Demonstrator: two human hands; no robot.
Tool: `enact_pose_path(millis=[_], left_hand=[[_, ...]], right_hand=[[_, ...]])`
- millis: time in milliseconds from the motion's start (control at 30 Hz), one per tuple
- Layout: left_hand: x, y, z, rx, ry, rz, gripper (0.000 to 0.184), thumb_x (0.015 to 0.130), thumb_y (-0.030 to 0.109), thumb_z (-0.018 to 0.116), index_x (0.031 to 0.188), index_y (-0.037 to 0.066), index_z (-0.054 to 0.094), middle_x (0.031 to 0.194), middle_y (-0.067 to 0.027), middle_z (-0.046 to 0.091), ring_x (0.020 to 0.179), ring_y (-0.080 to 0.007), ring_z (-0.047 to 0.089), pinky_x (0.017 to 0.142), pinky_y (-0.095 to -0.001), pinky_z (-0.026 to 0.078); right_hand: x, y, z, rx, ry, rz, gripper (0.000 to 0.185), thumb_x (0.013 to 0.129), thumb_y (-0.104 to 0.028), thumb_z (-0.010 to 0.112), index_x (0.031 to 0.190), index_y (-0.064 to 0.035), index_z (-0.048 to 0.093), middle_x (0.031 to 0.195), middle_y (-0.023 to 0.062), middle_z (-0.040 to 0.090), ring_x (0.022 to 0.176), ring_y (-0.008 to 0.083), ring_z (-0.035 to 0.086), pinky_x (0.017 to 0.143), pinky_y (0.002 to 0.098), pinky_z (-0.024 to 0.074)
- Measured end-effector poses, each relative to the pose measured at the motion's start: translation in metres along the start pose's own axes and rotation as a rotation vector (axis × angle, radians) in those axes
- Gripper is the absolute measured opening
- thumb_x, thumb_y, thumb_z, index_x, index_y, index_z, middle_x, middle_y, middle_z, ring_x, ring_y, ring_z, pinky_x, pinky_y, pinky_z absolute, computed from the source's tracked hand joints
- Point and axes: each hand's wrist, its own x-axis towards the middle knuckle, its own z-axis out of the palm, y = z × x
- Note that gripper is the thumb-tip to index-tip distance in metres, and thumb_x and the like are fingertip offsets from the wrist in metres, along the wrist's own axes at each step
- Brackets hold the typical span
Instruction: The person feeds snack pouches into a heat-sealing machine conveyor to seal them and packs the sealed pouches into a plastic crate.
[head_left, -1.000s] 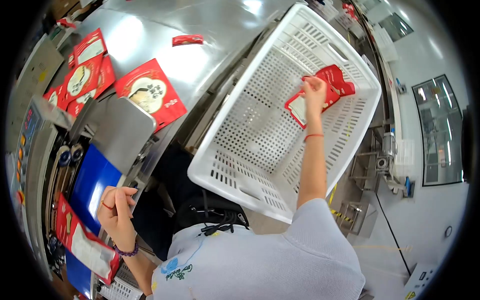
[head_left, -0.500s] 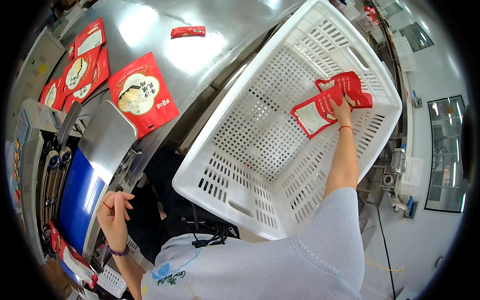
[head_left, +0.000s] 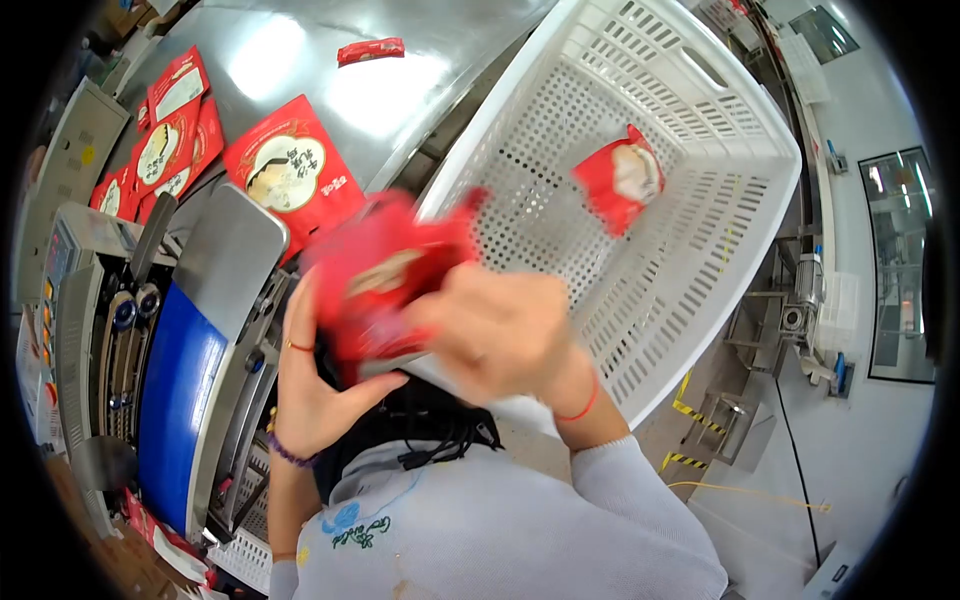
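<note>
A red printed food pouch [head_left: 375, 270], smeared by motion, is between my hands over the near left rim of the white basket [head_left: 690, 225]. My right hand [head_left: 510, 325] is closed on the pouch's right side, its fingers blurred. On the other side, my left hand [head_left: 322, 390] is spread with the thumb apart, beside the pouch; its fingertips are partly hidden. Another red pouch [head_left: 625, 182] lies inside the basket. To the left, a large red pouch [head_left: 290, 170] rests partly on the metal plate of the sealing machine [head_left: 180, 390].
Several red pouches [head_left: 165, 150] are piled at the far left of the steel table [head_left: 300, 35]. A narrow red packet [head_left: 370, 51] lies farther back. Beneath the machine's blue belt, at lower left, is another red pouch [head_left: 165, 535]. A cable [head_left: 800, 470] hangs on the right.
My right hand has come out of the basket, bringing a red pouch left and toward my body. My left hand has risen to meet it and opened. One pouch stays in the basket.
</note>
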Motion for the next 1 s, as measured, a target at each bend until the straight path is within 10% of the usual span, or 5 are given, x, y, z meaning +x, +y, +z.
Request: enact_pose_path(millis=[267, 333, 433, 633, 1000], left_hand=[[-0.106, -0.043, -0.104, -0.397, 0.408, -0.172, 0.066, 0.067, 0.015, 0.084, 0.121, -0.003, 0.051, 0.118, -0.0126, 0.058, 0.110, -0.0229, 0.057, 0.096, -0.0342, 0.045], [-0.137, -0.057, -0.131, -0.404, 0.474, -0.195, 0.065, 0.067, 0.014, 0.083, 0.121, -0.003, 0.051, 0.118, -0.0127, 0.057, 0.109, -0.0229, 0.057, 0.095, -0.0340, 0.045], [-0.173, -0.080, -0.162, -0.414, 0.498, -0.224, 0.062, 0.069, 0.013, 0.082, 0.120, -0.004, 0.051, 0.118, -0.0129, 0.057, 0.109, -0.0229, 0.057, 0.094, -0.0336, 0.046], [-0.149, -0.035, -0.123, -0.487, 1.046, -0.074, 0.036, 0.087, 0.004, 0.060, 0.120, -0.004, 0.052, 0.120, -0.0158, 0.059, 0.106, -0.0237, 0.060, 0.090, -0.0340, 0.050], [-0.091, -0.079, -0.147, -0.647, 0.558, -0.278, 0.017, 0.097, 0.012, 0.056, 0.095, -0.001, 0.066, 0.086, 0.0039, 0.061, 0.079, -0.0027, 0.052, 0.072, -0.0219, 0.046]], right_hand=[[0.060, -0.114, 0.051, 0.192, 0.696, -0.062, 0.044, 0.066, -0.019, 0.071, 0.108, -0.0071, 0.065, 0.093, 0.0050, 0.055, 0.066, 0.0166, 0.052, 0.056, 0.0279, 0.0433], [0.054, -0.116, 0.066, 0.695, 0.290, 0.190, 0.055, 0.063, -0.025, 0.081, 0.110, -0.0037, 0.062, 0.117, 0.0171, 0.050, 0.111, 0.0310, 0.047, 0.091, 0.0400, 0.0394], [0.039, -0.128, 0.100, 1.321, -0.469, 0.180, 0.047, 0.075, -0.012, 0.080, 0.116, -0.0009, 0.059, 0.109, 0.0138, 0.061, 0.099, 0.0223, 0.063, 0.084, 0.0339, 0.0503], [0.040, -0.150, 0.117, 1.518, -0.369, 0.646, 0.029, 0.081, -0.001, 0.073, 0.108, 0.0017, 0.062, 0.089, 0.0062, 0.067, 0.073, 0.0083, 0.065, 0.061, 0.0218, 0.0534], [0.055, -0.074, 0.154, 1.568, -0.165, 1.012, 0.012, 0.091, -0.013, 0.066, 0.099, -0.0037, 0.066, 0.092, 0.0029, 0.068, 0.086, 0.0125, 0.064, 0.077, 0.0276, 0.0524]])
